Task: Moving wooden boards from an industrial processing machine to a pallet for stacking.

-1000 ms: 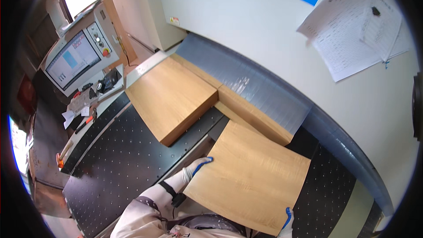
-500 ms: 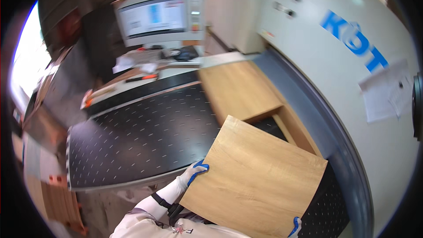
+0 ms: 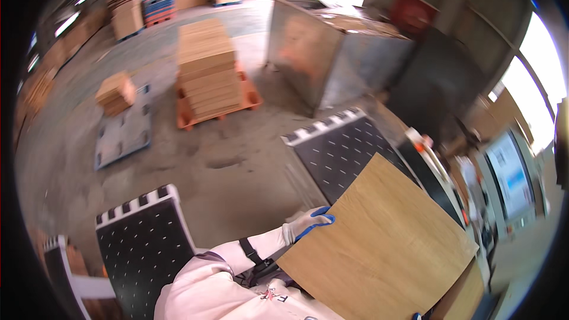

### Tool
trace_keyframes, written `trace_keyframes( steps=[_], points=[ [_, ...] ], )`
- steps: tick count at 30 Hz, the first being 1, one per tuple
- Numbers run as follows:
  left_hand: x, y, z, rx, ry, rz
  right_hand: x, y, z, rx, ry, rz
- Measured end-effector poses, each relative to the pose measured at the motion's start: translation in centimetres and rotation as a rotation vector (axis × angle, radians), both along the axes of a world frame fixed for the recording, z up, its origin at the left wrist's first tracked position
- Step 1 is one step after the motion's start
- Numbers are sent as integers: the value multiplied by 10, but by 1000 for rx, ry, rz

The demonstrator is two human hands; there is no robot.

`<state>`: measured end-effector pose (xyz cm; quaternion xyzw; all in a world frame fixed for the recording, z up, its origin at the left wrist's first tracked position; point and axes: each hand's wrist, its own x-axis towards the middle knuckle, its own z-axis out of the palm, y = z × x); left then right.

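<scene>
While we look down past our pale jacket point(image 3: 219, 287), a flat wood-grain panel point(image 3: 382, 249) lies tilted across the lower right of our view, in front of our body and between our two hands. Our left hand point(image 3: 305, 225), in a white glove with blue coating, grasps the panel's left edge, the blue fingers bent against it. A black strap point(image 3: 252, 252) circles our left forearm. Of our right hand point(image 3: 416, 316) we see only a blue fingertip at the bottom border, by the panel's lower right edge; we cannot tell how it grips.

Beyond the panel's upper left edge we see a dark, white-dotted table section point(image 3: 341, 157), partly covered by the panel in our view. A similar table section point(image 3: 139, 240) stands left of our left arm, well apart from the panel. To the right of the panel we have a lit screen point(image 3: 510, 175). Farther off on the floor, a stack of boards point(image 3: 210, 77) sits on an orange pallet point(image 3: 252, 98), near a large metal bin point(image 3: 302, 53).
</scene>
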<state>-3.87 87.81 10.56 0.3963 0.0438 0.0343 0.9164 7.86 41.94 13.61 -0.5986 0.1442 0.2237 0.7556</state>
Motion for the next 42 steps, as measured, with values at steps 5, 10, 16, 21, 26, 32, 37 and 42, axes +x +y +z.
trace_keyframes(
  steps=[5, 10, 16, 21, 26, 32, 37, 42],
  points=[
    [-82, 127, -25, 42, 104, 408, 85, 186, -12, -45, -23, 296],
    [-168, 225, -16, -125, 130, 754, 127, 375, -31, -40, -44, 514],
    [-255, 312, -37, -143, 261, 1281, 84, 674, 8, 468, 109, 1212],
    [-317, 401, -19, -372, 132, 1456, 46, 892, -21, 366, 217, 1451],
    [-398, 486, -44, -296, 63, 1734, -43, 1063, -28, 284, 161, 1625],
    [-489, 574, -60, -566, -29, 1809, -173, 1237, -16, 199, 433, 1781],
    [-582, 633, -113, -494, 44, 1921, -291, 1375, -43, 154, 440, 1935],
    [-675, 724, -86, -519, 103, 2027, -425, 1512, -72, 158, 484, 2048]
  ],
)
